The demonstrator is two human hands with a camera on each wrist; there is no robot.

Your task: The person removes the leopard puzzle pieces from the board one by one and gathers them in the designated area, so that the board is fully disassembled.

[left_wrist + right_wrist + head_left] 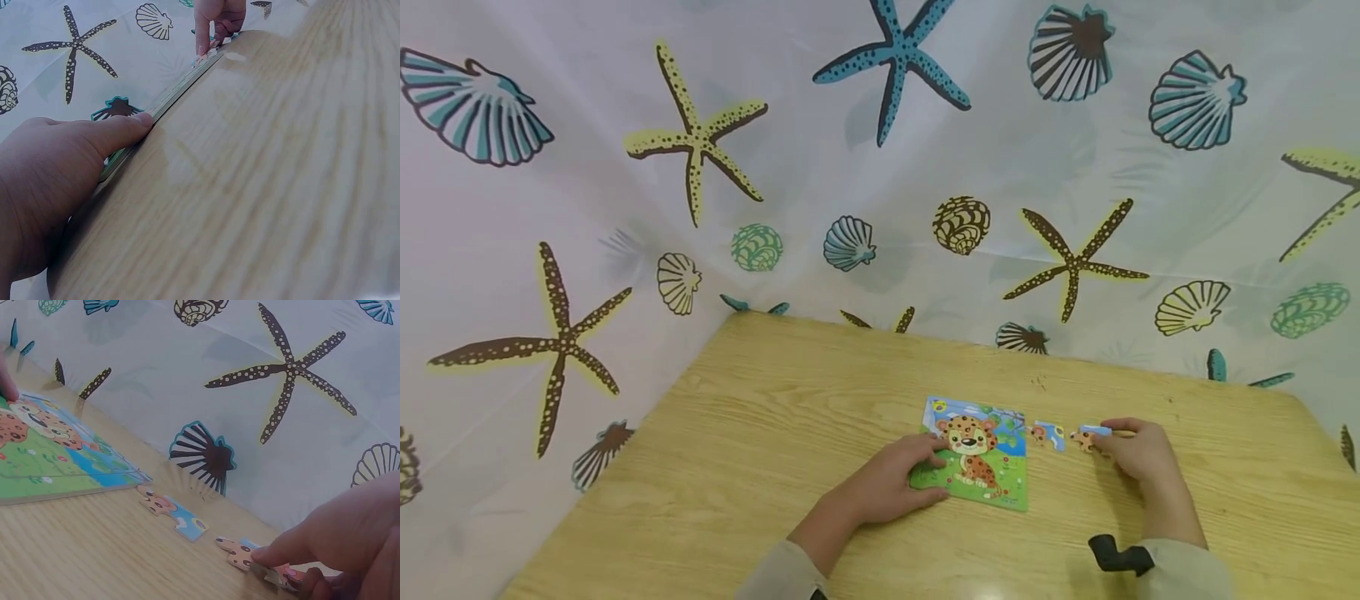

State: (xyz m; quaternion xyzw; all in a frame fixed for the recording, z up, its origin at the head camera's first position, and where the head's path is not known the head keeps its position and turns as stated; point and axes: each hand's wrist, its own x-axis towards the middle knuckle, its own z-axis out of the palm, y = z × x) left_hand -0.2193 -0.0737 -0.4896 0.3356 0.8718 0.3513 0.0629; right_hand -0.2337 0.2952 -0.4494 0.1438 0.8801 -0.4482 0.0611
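Observation:
A square jigsaw puzzle (1009,475) with a spotted leopard cub on grass lies flat on the table. My left hand (891,479) rests over its left side, fingertips on the picture. In the left wrist view, the thumb of that left hand (56,169) lies along the puzzle's edge. Off to the right, my right hand (1142,454) pinches a loose puzzle piece (237,555), orange-spotted with some blue, low over the table; its fingers hide part of the piece. Between the puzzle and this hand lies another loose piece (172,512), orange, blue and yellow.
The wooden table (760,400) runs back to a white cloth (865,183) printed with starfish and shells, which hangs behind it and along the left side. A black strap end (1120,557) sticks out by the right sleeve (1183,571).

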